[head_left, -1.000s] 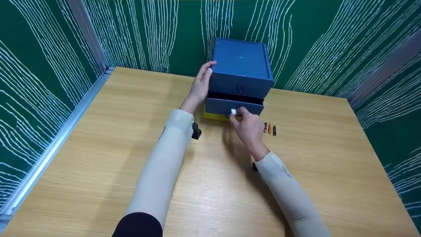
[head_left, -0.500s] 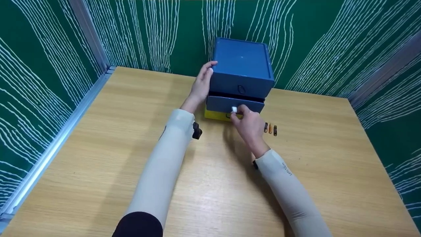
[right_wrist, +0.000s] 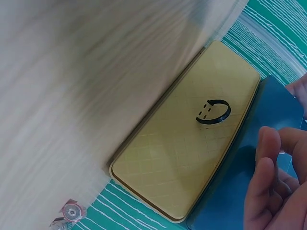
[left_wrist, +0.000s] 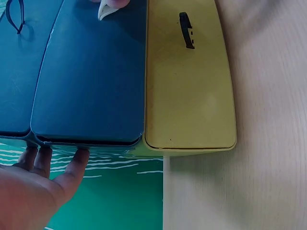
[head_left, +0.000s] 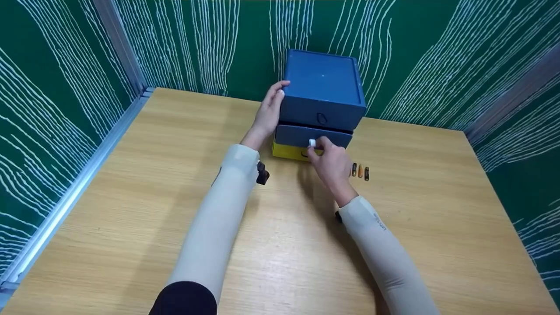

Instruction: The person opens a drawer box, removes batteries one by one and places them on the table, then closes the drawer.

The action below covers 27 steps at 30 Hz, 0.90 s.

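Drawer unit (head_left: pixel 323 85): three tiers, upright near the back of the table (head_left: pixel 188 144), left hand (head_left: pixel 267 116) against its left side. Top and middle fronts blue, bottom front yellow with a dark loop. Middle drawer (head_left: pixel 291 136) sits slightly out, a dark gap along its upper edge. Right hand (head_left: pixel 332 164) pinches a small white tab (head_left: pixel 312 143) there (attachment hidden by the fingers).

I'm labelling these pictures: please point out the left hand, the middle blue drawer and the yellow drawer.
Left hand (head_left: pixel 267 115): head view, middle of the hand.
Middle blue drawer (left_wrist: pixel 91 79): left wrist view, its front.
Yellow drawer (right_wrist: pixel 184 139): right wrist view, its front.
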Motion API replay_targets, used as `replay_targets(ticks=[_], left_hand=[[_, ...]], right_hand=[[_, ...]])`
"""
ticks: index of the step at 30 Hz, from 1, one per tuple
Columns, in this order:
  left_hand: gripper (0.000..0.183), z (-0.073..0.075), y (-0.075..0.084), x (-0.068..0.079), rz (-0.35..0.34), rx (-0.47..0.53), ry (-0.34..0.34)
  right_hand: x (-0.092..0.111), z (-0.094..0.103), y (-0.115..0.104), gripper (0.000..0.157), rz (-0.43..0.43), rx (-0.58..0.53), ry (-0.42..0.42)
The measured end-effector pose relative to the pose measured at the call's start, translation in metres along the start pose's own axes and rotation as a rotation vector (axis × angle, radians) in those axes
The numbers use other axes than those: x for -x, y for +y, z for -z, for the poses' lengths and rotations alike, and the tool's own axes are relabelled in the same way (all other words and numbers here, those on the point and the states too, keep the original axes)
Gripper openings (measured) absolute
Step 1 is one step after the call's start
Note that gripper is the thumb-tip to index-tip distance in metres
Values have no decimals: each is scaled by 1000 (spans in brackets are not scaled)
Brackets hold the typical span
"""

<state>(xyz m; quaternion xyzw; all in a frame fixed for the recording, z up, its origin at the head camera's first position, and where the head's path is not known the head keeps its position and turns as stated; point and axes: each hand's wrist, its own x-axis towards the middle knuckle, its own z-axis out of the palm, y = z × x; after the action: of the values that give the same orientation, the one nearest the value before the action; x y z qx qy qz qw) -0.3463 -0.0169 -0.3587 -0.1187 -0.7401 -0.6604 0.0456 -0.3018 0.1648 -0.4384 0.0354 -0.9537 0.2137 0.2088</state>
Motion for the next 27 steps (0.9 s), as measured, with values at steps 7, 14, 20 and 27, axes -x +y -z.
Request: replay_targets(ticks=[7,14,20,27], left_hand=[[35,0,0,-1,20,2,0],[35,-1,1,0,22,-1,-6],[35,-2,0,1,6,-10,-7],[35,-1,2,1,23,24,5]], right_hand=[[-2,-1,0,23,-29,-13,-29],[-4,-2,-1,22,-67,-24,-57],[-5,-4,1,22,-76,-45,-60],[-7,-4,0,22,-57,-37,-27]])
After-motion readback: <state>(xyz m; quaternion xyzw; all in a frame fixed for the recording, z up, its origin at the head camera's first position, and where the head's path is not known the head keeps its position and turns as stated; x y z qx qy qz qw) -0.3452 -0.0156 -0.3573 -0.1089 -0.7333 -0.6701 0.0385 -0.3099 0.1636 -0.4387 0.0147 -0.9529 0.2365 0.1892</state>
